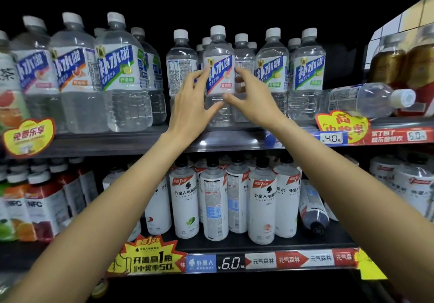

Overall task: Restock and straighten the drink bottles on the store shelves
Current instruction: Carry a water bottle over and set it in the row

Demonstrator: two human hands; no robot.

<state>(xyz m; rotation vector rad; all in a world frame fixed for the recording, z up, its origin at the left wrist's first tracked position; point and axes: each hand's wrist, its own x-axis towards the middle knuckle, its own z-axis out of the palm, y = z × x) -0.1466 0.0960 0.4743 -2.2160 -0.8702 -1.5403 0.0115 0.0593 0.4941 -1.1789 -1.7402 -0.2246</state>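
A clear water bottle (218, 68) with a white cap and a blue-and-white label stands upright at the front of the upper shelf (131, 142). My left hand (191, 100) cups its left side and my right hand (252, 98) its right side, fingers spread around the label. Similar bottles stand close behind and beside it. One like bottle (366, 99) lies on its side at the right end of that row, cap pointing right.
Larger bottles of the same drink (122, 72) fill the upper shelf's left. The lower shelf (258, 246) holds white-sleeved bottles (261, 201), one tipped over (313, 206) at the right. Juice cartons (44, 204) stand lower left, amber drinks (399, 61) upper right.
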